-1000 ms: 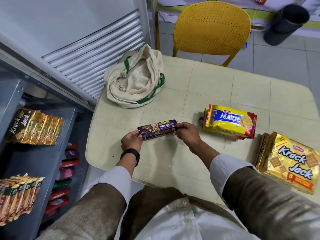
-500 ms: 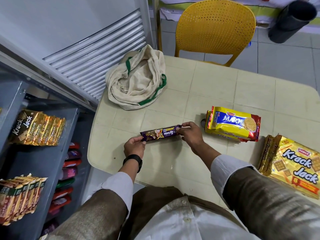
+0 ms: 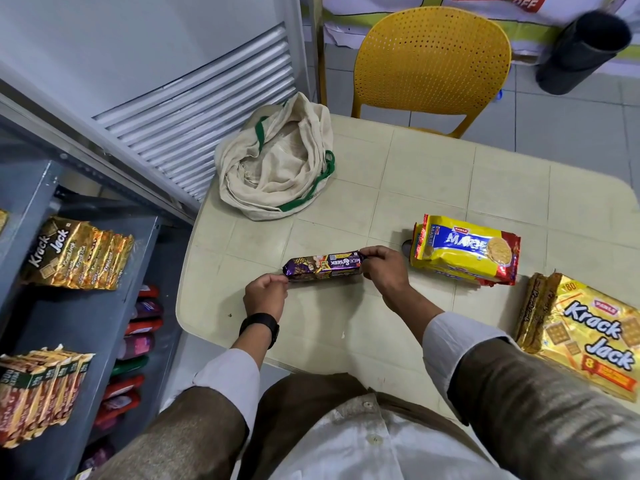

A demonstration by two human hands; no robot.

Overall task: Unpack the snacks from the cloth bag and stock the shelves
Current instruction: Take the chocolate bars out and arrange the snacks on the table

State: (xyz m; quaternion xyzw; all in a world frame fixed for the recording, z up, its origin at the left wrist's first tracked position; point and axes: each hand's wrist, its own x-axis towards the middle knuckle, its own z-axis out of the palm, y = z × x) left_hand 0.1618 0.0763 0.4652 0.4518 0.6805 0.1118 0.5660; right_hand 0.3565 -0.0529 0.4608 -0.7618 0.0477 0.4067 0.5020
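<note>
Cream table (image 3: 433,188) — left hand (image 3: 265,299) and right hand (image 3: 384,270) pinch purple biscuit roll's (image 3: 323,266) ends.

A small shop: grey metal shelves (image 3: 90,306) stocked with rows of Krack Jack packets (image 3: 78,259), and a discount banner (image 3: 498,3) on the far wall reading "OFF"

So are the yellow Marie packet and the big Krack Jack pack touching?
Apart. The head view shows bare table between the Marie packet and the Krack Jack pack.
</note>
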